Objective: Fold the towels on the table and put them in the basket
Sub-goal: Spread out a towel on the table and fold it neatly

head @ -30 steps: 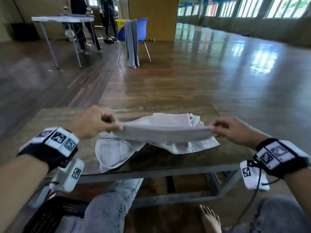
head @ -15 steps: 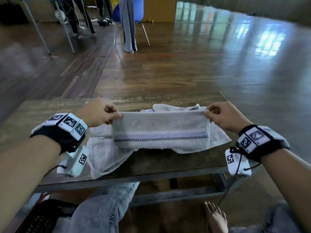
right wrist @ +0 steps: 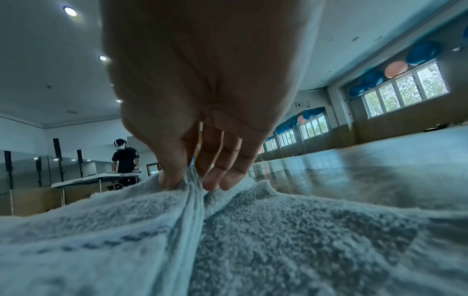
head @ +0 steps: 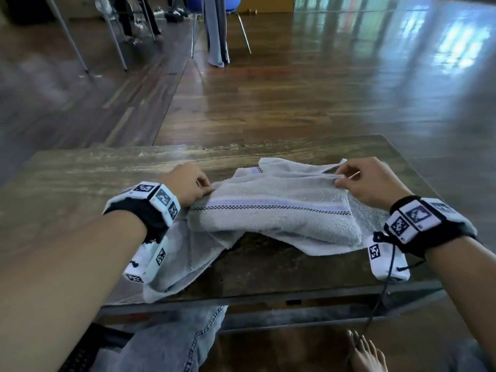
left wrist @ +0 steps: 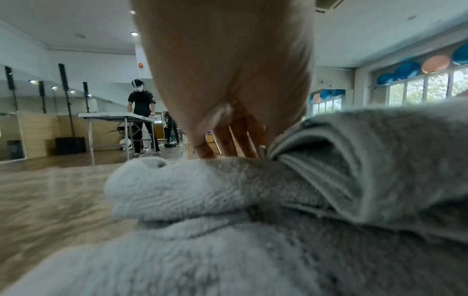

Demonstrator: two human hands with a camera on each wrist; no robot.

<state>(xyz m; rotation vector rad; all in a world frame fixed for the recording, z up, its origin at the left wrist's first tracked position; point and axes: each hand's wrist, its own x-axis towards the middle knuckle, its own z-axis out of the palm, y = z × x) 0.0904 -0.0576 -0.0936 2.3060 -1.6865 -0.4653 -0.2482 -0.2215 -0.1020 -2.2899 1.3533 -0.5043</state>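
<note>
Glossy wooden floor (head: 322, 89), blue chair (head: 214, 4), bright windows (right wrist: 405, 88).

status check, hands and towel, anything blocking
Left hand and right hand each pinch a far corner of the striped towel. It lies folded on a second towel. Nothing blocking.

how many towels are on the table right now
2 that can be told apart. The striped towel, folded, lies on top, pinched at its far corners by the left hand and right hand. A paler towel is spread beneath it on the table. More may be hidden underneath.
</note>
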